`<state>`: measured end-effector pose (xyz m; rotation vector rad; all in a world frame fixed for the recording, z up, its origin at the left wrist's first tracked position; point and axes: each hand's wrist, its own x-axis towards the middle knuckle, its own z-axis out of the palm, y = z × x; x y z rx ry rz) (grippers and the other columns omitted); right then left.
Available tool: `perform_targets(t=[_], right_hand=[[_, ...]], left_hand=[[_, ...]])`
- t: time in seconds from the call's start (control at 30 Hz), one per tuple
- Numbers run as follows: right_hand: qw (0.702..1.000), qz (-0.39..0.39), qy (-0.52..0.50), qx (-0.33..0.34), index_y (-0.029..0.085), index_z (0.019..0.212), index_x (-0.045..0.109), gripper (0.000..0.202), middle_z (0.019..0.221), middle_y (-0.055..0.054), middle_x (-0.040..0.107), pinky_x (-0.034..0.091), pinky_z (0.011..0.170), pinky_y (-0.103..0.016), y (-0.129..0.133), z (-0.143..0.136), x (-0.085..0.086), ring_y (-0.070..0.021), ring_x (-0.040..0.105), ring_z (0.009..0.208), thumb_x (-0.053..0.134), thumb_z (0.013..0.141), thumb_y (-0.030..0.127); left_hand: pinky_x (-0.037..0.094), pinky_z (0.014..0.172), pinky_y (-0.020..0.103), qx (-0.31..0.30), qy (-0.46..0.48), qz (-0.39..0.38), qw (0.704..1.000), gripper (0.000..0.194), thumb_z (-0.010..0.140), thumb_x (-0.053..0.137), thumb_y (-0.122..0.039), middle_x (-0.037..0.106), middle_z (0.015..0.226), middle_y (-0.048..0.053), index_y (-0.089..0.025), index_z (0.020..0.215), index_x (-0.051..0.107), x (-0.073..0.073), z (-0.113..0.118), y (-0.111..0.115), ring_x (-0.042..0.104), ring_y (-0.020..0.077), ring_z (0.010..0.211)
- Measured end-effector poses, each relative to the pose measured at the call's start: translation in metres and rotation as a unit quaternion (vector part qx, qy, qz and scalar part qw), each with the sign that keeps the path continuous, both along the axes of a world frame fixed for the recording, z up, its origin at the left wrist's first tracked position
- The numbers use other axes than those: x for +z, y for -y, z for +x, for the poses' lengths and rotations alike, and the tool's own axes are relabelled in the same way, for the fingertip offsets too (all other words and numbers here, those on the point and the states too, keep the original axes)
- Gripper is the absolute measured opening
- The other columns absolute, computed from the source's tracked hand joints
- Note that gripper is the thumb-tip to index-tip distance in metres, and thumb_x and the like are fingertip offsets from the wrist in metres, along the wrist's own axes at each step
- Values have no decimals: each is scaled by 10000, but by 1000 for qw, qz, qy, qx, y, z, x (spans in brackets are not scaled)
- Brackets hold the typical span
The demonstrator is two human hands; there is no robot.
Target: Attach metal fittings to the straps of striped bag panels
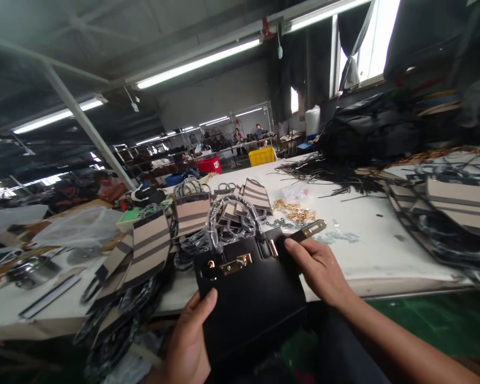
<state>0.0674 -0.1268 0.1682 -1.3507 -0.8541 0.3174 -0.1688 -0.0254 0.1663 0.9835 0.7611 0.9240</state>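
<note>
A black handbag (256, 304) with gold-coloured clasp fittings is held up in front of me, just off the table's front edge. Its top handle (234, 202) is wrapped in clear plastic. My left hand (192, 336) is closed on the bag's left side, thumb on the front and the other fingers mostly hidden behind. At the upper right corner, my right hand (318, 266) pinches a black strap (310, 230) with a metal plate at its tip, which sticks out to the right. Whether these fingers also touch the bag itself is hard to tell.
The white table (368, 250) bears striped bag pieces (150, 245) at left and more striped pieces (460, 202) at right. Gold fittings (294, 209) lie behind the bag, black strips (324, 173) farther back. A metal bowl (32, 272) stands left. People sit in the distance.
</note>
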Motion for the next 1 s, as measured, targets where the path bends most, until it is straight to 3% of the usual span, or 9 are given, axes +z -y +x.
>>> perform_targets(t=[0.1,0.3,0.43,0.53,0.6,0.7,0.83,0.9,1.0], right_hand=[[997,-46,-66,-20,223,523,414,630,504,29,350,241,453,-282,2,7,-5,-125,335,496,659,879,682],[990,-70,-121,-2,216,572,452,589,527,48,341,206,450,-273,2,24,-28,-109,290,495,682,886,658],[984,-96,-148,2,220,599,468,566,518,51,380,241,447,-267,-9,42,-58,-116,322,482,677,882,663],[979,-141,-147,-8,210,630,515,537,527,40,452,323,472,-255,-20,58,-86,-125,406,490,662,884,659],[970,-202,-132,-17,208,651,528,510,534,26,502,386,492,-255,-27,71,-105,-139,484,496,609,916,636],[945,-312,-101,-21,213,683,528,453,535,10,544,429,485,-262,-34,89,-129,-159,556,477,511,965,567],[917,-396,-45,5,199,675,574,453,551,-29,611,418,477,-276,-41,108,-144,-176,591,455,498,973,532],[905,-425,14,14,189,644,597,458,593,-60,659,428,537,-279,-45,116,-144,-184,629,520,520,972,499],[879,-462,116,10,179,633,637,426,710,-110,722,432,658,-298,-54,125,-139,-229,690,710,573,951,455]], left_hand=[[515,1126,531,-33,-14,61,998,482,712,927,-401,796,1178,104,-209,1138,806,-2,12,-4,682,388,1245],[514,1092,447,-36,-46,106,993,513,691,958,-444,797,1133,92,-188,1101,784,-26,45,-15,705,335,1174],[438,1172,437,-33,-46,127,990,527,823,852,-509,744,1287,98,-199,1232,734,-58,70,-32,624,323,1316],[418,1191,481,-19,-116,219,969,572,926,738,-511,675,1382,128,-190,1383,613,-92,91,-55,592,320,1351],[433,1180,525,40,-197,322,925,680,922,733,-482,595,1469,163,-191,1490,498,-114,102,-69,560,337,1377],[373,1231,580,80,-298,531,789,724,933,709,-349,459,1600,193,-186,1570,404,-138,116,-77,426,359,1496],[256,1310,568,-96,-346,695,623,624,955,650,-231,458,1641,107,-228,1552,467,-152,132,-66,338,321,1568],[256,1309,566,-163,-360,699,597,618,932,701,-293,476,1633,101,-217,1517,519,-159,141,-62,371,328,1549],[340,1251,562,-174,-394,659,617,671,900,758,-409,484,1623,122,-203,1501,540,-168,151,-66,461,346,1468]])
